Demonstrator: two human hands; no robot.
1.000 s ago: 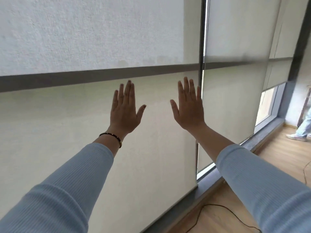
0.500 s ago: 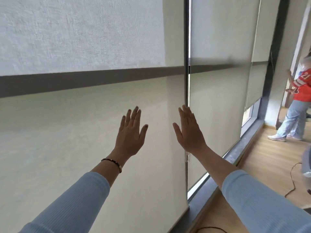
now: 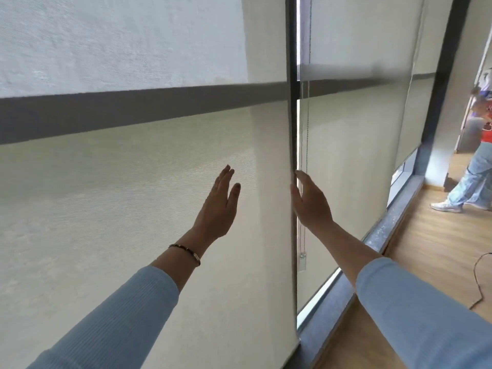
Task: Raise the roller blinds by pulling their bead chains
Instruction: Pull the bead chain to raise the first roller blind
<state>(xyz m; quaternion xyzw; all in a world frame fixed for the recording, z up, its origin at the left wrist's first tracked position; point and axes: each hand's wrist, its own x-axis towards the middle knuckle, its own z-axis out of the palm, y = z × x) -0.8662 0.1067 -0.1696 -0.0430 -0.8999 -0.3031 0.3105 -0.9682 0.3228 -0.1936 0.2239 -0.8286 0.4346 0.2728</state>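
Both arms outstretched, left hand point(image 3: 219, 206) and right hand point(image 3: 310, 202) flat, fingers straight.

1. No text, label, brand, number or sign can be read anywhere in the frame.
2. At the far right edge, a bystander's red jersey point(image 3: 486, 129) carries dark markings, too blurred and too cropped to make out.
3. The small clear tag point(image 3: 302, 265) hanging at the bottom of the bead chain point(image 3: 304, 139), right of centre, shows no legible print.
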